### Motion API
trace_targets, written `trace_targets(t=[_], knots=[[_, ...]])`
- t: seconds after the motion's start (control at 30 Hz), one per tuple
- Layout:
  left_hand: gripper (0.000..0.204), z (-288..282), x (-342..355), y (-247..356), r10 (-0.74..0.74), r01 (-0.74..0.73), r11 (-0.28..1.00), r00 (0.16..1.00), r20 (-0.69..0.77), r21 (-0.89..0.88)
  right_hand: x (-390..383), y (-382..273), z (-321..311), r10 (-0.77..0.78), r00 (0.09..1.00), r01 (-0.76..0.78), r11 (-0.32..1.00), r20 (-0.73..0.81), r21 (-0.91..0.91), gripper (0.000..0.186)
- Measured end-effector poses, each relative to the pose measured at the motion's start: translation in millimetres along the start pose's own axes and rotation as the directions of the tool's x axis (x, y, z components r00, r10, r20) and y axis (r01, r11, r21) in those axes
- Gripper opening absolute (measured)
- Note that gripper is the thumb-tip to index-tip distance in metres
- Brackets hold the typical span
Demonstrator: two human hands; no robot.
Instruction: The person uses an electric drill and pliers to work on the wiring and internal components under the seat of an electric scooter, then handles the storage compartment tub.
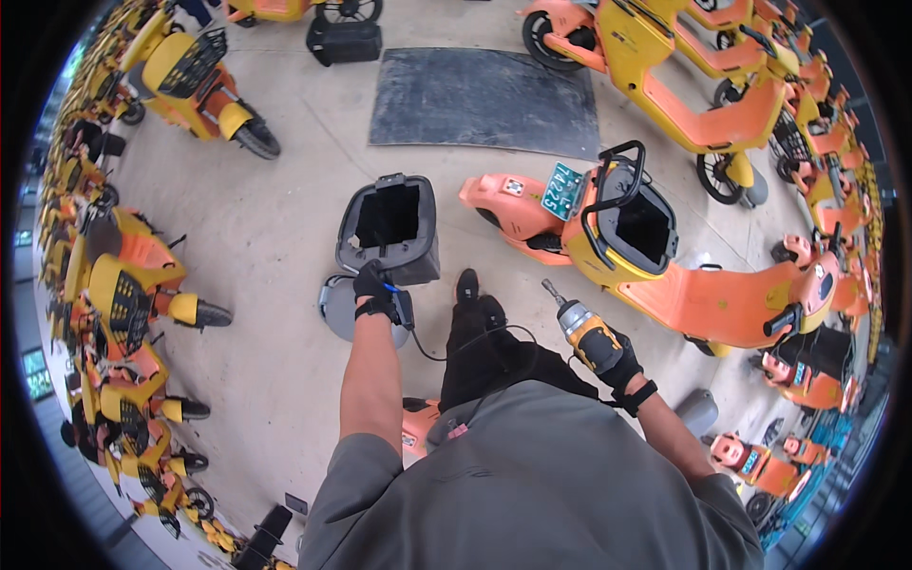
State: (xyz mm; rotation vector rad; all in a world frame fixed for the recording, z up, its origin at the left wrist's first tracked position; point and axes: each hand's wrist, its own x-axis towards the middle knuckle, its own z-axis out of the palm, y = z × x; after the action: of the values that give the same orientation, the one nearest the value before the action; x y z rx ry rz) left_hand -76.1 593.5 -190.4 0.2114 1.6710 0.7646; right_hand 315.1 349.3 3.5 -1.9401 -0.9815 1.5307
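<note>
Head view: left hand (375, 287) holds blue-black corded item (405, 309) by near rim of grey bin (418, 263), contact unclear. Right hand (622, 366) grips yellow driver (591, 337), bit free: no fastening under way. Scooter (703, 299) beyond it already open-topped; bin outside, on floor (275, 285).

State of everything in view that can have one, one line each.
Black-gloved left hand: closed around a blue corded handheld item
Black-gloved right hand: gripping drill
Yellow-and-black power drill: held, bit fitted; running or stopped unclear
Dark grey plastic box: open-topped, on floor
Nearest orange-and-yellow scooter: seat compartment open
Black rectangular sheet: flat on floor
</note>
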Motion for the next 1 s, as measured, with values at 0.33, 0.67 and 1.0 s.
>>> trace_targets(t=[0.33,0.67,1.0], knots=[[0.019,99,98,4,-0.173,0.178,0.978,0.984,0.051,-0.107,-9,-20,15,0.161,0.985,-0.162,0.987,-0.069,-0.007,0.033],[0.022,31,179,-189,-0.514,0.506,0.857,0.853,0.094,0.097,52,-73,66,0.589,0.788,-0.095,-0.173,0.180,0.980,0.042],[0.012,21,190,-164,-0.486,0.028,0.528,0.829,0.275,0.849,40,-94,63,0.258,0.950,-0.223,0.955,-0.176,0.196,0.046]])
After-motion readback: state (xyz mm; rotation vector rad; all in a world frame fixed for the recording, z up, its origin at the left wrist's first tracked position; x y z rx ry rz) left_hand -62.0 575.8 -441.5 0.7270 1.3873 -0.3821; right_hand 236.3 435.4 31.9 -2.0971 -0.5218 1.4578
